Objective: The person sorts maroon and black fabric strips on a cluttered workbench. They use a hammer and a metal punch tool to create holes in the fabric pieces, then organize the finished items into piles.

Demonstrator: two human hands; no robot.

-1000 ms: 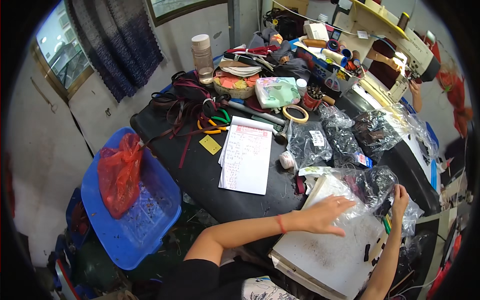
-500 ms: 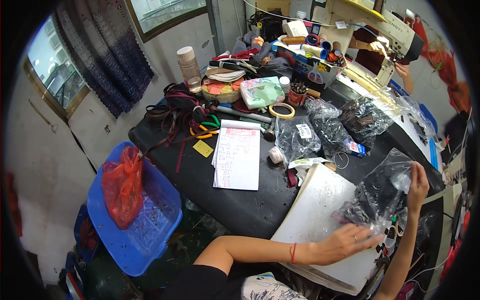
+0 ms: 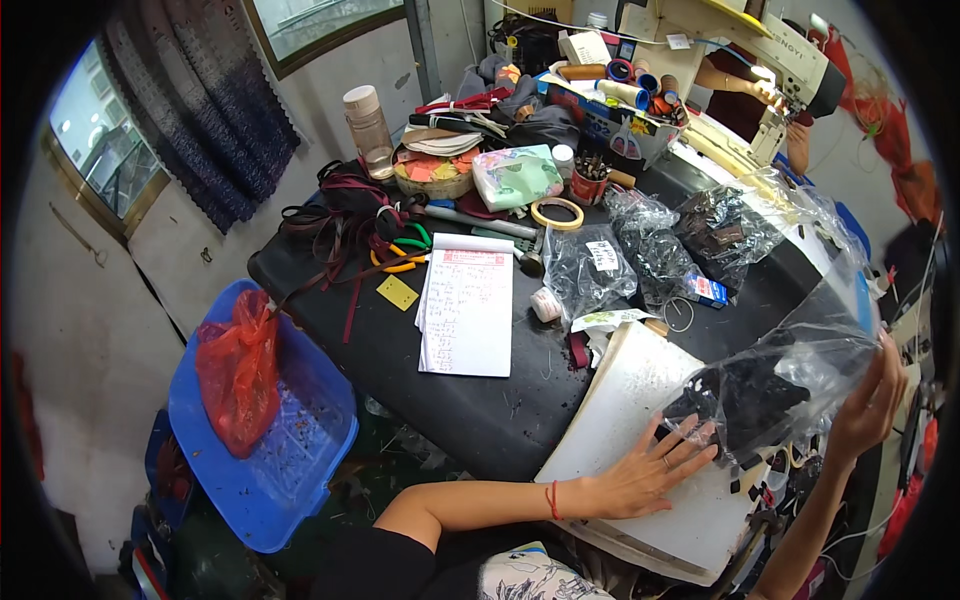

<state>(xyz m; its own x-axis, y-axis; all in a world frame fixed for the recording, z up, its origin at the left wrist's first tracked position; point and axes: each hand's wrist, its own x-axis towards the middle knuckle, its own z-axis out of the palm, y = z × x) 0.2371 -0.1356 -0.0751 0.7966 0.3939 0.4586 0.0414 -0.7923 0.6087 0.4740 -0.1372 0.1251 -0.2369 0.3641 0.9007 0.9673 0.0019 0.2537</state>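
A clear plastic bag (image 3: 800,375) with dark, small contents is stretched between my two hands over the white board (image 3: 625,400). At the bag's upper right end, my right hand (image 3: 868,400) is closed on its edge and lifts it. My left hand (image 3: 650,475), with a red string on the wrist, lies with its fingers spread, the tips touching the bag's left end on the board. What exactly lies inside the bag cannot be made out. Several small dark pieces (image 3: 745,480) lie at the board's right side, below the bag.
Left of the board lies a written notepad (image 3: 465,310). Other plastic bags (image 3: 590,275), a tape roll (image 3: 557,213) and a bottle (image 3: 368,132) crowd the black table. A blue basin (image 3: 320,480) with a red bag (image 3: 240,375) stands at left. Another person's hand (image 3: 765,95) is at the sewing machine (image 3: 790,70).
My right hand has moved right and a little down, drawing the bag out wider. My left hand has shifted left and now rests with spread fingers on the board at the bag's end.
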